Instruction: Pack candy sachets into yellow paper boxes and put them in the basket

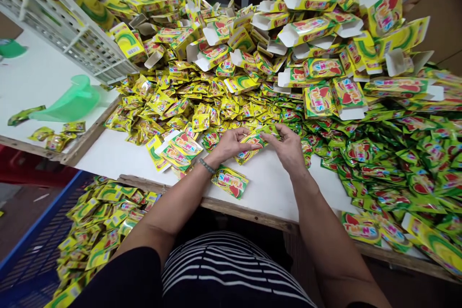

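My left hand (231, 145) is closed on a small yellow and green candy box (246, 156), holding it tilted just above the white tabletop (274, 187). At the box's upper right end, my right hand (289, 149) pinches a green candy sachet (269, 132) between thumb and fingers. How far the sachet is inside the box I cannot tell. Below my left wrist, another candy box lies flat (231, 182). Several more boxes (182, 149) overlap to the left of that wrist.
Yellow sachets (169, 101) are heaped behind my hands, green sachets (382, 159) on the right. Open cartons (310, 29) pile up at the back. A green scoop (74, 101) lies left, near a white plastic crate (72, 29). A blue crate (32, 236) with packed boxes stands below.
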`<action>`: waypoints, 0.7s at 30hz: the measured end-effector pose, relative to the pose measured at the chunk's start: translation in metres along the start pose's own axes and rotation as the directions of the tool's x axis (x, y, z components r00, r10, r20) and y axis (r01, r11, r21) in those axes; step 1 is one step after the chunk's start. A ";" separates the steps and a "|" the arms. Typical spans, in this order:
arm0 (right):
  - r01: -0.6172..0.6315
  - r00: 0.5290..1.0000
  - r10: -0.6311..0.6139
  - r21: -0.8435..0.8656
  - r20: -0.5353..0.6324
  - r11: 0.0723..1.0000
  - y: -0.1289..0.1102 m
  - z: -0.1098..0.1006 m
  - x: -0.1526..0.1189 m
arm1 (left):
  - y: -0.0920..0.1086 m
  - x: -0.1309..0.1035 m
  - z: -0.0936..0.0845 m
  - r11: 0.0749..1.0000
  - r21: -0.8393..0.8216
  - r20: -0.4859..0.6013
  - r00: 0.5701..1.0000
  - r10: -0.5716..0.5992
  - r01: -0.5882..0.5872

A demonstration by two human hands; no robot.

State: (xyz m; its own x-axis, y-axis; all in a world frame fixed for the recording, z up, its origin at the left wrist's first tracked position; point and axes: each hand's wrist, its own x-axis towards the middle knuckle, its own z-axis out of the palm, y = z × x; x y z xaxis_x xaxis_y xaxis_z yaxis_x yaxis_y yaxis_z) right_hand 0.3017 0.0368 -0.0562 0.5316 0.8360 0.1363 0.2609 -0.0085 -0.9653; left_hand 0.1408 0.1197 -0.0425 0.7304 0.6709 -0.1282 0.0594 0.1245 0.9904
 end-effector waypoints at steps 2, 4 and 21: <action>0.034 0.999 -0.035 -0.044 -0.035 0.998 0.000 0.000 0.000 | 0.000 0.000 0.000 1.000 -0.029 -0.022 1.000 0.011 -0.012; 0.072 0.995 -0.079 -0.114 -0.058 0.991 0.000 0.001 -0.001 | 0.000 0.000 -0.001 1.000 -0.014 -0.034 0.999 0.010 -0.011; 0.155 0.983 -0.139 -0.134 0.119 0.979 -0.023 0.019 -0.020 | 0.000 0.000 0.000 0.992 -0.114 -0.094 0.995 0.035 -0.046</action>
State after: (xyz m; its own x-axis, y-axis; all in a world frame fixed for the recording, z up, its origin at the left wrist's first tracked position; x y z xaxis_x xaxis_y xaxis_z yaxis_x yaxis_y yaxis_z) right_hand 0.2695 0.0311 -0.0405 0.3901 0.8886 0.2414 0.4457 0.0472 -0.8939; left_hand 0.1410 0.1193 -0.0426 0.6646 0.7408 -0.0975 -0.0518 0.1758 0.9831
